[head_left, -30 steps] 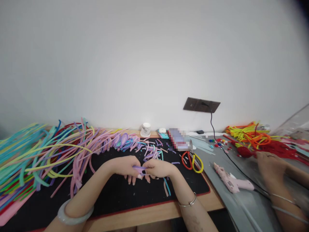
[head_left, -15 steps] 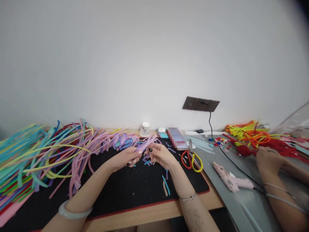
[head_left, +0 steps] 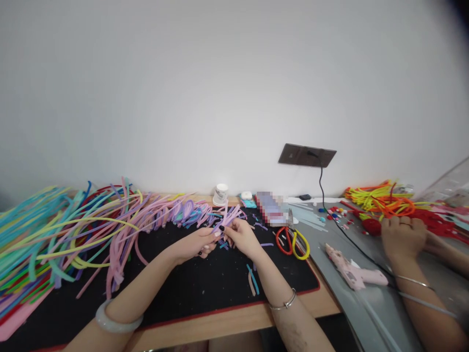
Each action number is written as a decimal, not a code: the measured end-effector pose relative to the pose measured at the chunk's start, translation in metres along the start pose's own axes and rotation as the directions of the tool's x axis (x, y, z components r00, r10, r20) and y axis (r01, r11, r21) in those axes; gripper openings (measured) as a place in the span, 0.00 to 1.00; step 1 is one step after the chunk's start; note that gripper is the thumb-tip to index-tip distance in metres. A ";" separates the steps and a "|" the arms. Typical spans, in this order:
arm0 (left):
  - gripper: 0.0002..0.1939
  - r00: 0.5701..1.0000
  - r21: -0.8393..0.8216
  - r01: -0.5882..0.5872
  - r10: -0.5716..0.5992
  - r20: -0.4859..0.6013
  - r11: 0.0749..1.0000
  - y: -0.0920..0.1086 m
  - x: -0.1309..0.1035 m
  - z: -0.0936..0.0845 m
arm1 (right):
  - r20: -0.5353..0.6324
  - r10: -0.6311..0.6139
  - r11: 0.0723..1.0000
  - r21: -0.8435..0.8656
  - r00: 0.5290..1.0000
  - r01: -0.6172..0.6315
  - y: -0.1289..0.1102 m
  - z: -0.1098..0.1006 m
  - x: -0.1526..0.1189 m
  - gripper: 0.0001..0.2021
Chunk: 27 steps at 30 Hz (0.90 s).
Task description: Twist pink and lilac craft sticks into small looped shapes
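Observation:
My left hand (head_left: pixel 201 243) is closed on a small bunch of pink and purple pipe cleaners (head_left: pixel 230 215), whose ends fan out up and to the right. My right hand (head_left: pixel 238 235) pinches the same bunch close beside it, thumb and fingers pressed together. Both hands are above a black mat (head_left: pixel 190 288) with a red edge. Short purple and blue cut-offs (head_left: pixel 252 281) lie under and beside my right hand. Behind my hands runs a row of looped pink, purple and blue pipe cleaner pieces (head_left: pixel 186 210).
Long pastel pipe cleaners (head_left: pixel 73 225) pile up at left. Scissors (head_left: pixel 293 243) with red and yellow handles lie right of my hands, near a white cup (head_left: pixel 221 194). On the grey table, a pink glue gun (head_left: pixel 353 271) lies before a co-worker's hands (head_left: pixel 403 239).
My hands have drawn closer together around the pipe cleaners, and the bunch's ends spread more. A purple cut-off now lies on the mat right of my right hand. The view shifted slightly.

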<state>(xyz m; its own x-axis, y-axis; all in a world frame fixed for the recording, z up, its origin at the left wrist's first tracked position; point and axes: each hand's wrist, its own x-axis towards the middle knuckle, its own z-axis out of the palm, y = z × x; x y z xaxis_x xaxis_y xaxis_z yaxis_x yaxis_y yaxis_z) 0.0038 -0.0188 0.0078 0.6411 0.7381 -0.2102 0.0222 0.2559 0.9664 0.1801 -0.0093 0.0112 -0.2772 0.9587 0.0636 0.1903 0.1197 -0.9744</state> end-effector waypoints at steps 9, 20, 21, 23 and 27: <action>0.25 0.999 -0.028 0.039 -0.039 0.011 0.999 -0.005 0.002 0.002 | -0.042 -0.093 0.994 -0.053 0.995 0.091 0.008 -0.001 0.002 0.18; 0.25 1.000 -0.069 -0.016 0.015 -0.014 0.997 -0.013 0.005 0.005 | 0.089 -0.008 0.997 0.078 0.996 0.001 0.012 -0.002 0.004 0.14; 0.25 1.000 -0.069 -0.014 0.013 -0.011 0.998 -0.014 0.006 0.006 | 0.090 -0.006 0.999 0.047 0.996 0.002 0.012 -0.001 0.003 0.13; 0.26 1.000 -0.068 -0.007 0.007 -0.001 0.998 -0.013 0.006 0.009 | 0.065 -0.005 1.000 -0.021 0.998 0.006 0.011 0.000 0.002 0.13; 0.26 1.000 -0.082 -0.022 0.022 0.005 0.996 -0.010 0.006 0.011 | -0.011 -0.002 0.999 -0.034 1.000 0.002 0.009 0.004 0.002 0.13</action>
<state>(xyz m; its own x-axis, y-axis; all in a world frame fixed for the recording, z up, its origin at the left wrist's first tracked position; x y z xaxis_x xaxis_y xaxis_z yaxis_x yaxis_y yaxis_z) 0.0155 -0.0242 -0.0018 0.6450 0.7407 -0.1880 -0.0550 0.2904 0.9553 0.1774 -0.0078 0.0018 -0.2676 0.9611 0.0677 0.2220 0.1299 -0.9664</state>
